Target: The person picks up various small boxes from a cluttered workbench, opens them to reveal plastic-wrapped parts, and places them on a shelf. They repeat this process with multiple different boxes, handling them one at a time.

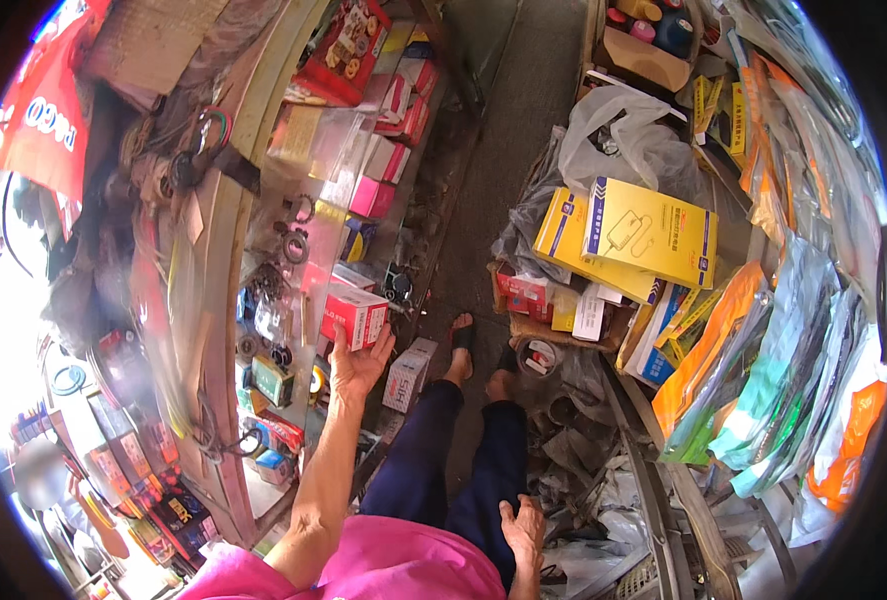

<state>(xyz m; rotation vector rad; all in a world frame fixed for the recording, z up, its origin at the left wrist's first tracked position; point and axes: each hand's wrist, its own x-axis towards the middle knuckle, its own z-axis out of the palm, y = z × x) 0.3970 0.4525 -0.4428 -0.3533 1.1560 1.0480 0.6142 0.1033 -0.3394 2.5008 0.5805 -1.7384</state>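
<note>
My left hand is on a small red and white cardboard box, its thumb against the near face and its fingers round the right side. The box stands at the glass display case, among other small cartons. On the floor side of my left hand is a white patterned box. My right hand hangs beside my right thigh with its fingers slightly apart and nothing in it. Left of the held box, bearings and gears lie in the case.
Yellow charger boxes lie on a heaped carton at right, below a clear plastic bag. Packaged goods in plastic sleeves line the right side. A wooden frame edges the case. A person is beyond it. A narrow floor runs between.
</note>
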